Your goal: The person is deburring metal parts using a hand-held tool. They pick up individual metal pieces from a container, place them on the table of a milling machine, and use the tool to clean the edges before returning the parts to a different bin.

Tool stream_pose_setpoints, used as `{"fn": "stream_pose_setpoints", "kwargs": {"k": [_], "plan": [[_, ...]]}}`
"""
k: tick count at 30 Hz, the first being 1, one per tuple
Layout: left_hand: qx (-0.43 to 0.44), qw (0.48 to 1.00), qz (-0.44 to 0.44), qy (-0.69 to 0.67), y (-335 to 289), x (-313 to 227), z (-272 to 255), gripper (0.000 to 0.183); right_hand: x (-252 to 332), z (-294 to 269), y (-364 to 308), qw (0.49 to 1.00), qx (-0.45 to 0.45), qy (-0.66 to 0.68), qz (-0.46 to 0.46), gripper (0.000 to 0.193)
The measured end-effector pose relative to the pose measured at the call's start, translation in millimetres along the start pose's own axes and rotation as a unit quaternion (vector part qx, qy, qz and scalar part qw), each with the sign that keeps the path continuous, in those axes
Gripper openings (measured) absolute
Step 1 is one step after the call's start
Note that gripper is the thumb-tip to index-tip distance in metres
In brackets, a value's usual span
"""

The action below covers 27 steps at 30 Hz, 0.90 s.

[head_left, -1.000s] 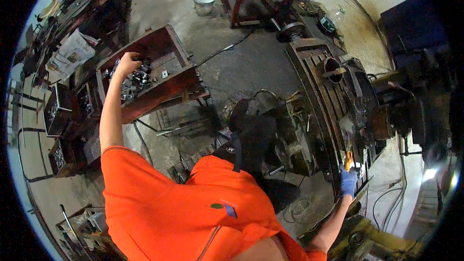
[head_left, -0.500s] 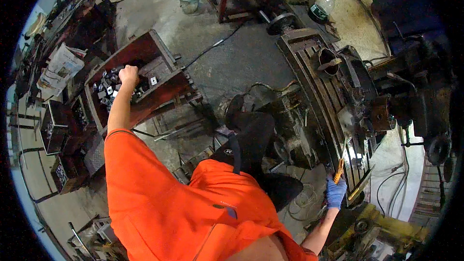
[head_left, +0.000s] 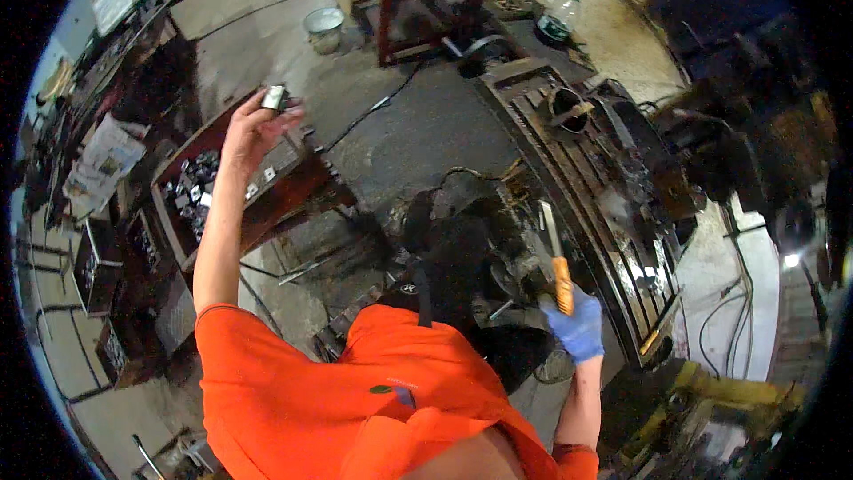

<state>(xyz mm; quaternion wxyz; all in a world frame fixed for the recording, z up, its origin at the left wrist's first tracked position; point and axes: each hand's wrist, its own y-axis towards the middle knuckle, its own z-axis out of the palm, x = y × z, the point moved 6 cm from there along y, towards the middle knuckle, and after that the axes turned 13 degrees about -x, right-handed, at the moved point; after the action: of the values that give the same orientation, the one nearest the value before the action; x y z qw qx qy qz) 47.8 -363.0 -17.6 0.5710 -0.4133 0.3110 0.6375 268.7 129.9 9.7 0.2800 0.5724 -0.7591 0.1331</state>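
Raised above the red wooden box (head_left: pixel 293 198), my left hand (head_left: pixel 253 133) grips a small metal block (head_left: pixel 275 97) between thumb and fingers. Small metal blocks (head_left: pixel 197 182) lie heaped inside the box, partly hidden behind my left forearm. My right hand (head_left: pixel 577 324), in a blue glove, is closed round an orange-handled tool with a flat metal blade (head_left: pixel 562 280). Its blade points away from me, beside the near edge of the slotted machine table (head_left: pixel 569 178). Whether the blade has file teeth is too blurred to tell.
A yellow-handled tool (head_left: pixel 656 334) lies at the machine table's near end. Dark machine parts (head_left: pixel 737 151) stand at right. A bucket (head_left: pixel 324 31) is on the floor ahead, and crates (head_left: pixel 96 267) stand left. A cable (head_left: pixel 369 111) crosses the floor.
My left hand has risen out of the box with a metal block. My right hand has swung the orange-handled tool leftward, off the machine table. The view has shifted slightly.
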Motion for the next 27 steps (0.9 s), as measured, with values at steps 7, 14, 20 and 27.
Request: {"fn": "stream_pose_setpoints", "kwargs": {"k": [7, 14, 20, 27], "plan": [[0.25, 0.944, -0.145, -0.156, -30.8, 82.6, 194.6, 0.049, 58.5, 4.4, 21.2, 0.981, 0.088, -0.133, -0.112, 0.044], [0.303, 0.925, -0.218, 0.072, -75.1, 173.9, 292.3, 0.041, 25.8, -26.2, 21.5, 0.977, 0.088, -0.184, -0.054, 0.045], [0.391, 0.849, -0.021, 0.354, -83.0, 202.7, 346.6, 0.036, -19.7, -61.1, 10.9, 0.988, 0.067, -0.135, -0.033, 0.043], [0.47, 0.72, 0.3, 0.412, -115.0, 215.7, 466.2, 0.032, -130.8, -137.6, 19.6, 0.965, -0.23, 0.12, 0.051, 0.022]]}}
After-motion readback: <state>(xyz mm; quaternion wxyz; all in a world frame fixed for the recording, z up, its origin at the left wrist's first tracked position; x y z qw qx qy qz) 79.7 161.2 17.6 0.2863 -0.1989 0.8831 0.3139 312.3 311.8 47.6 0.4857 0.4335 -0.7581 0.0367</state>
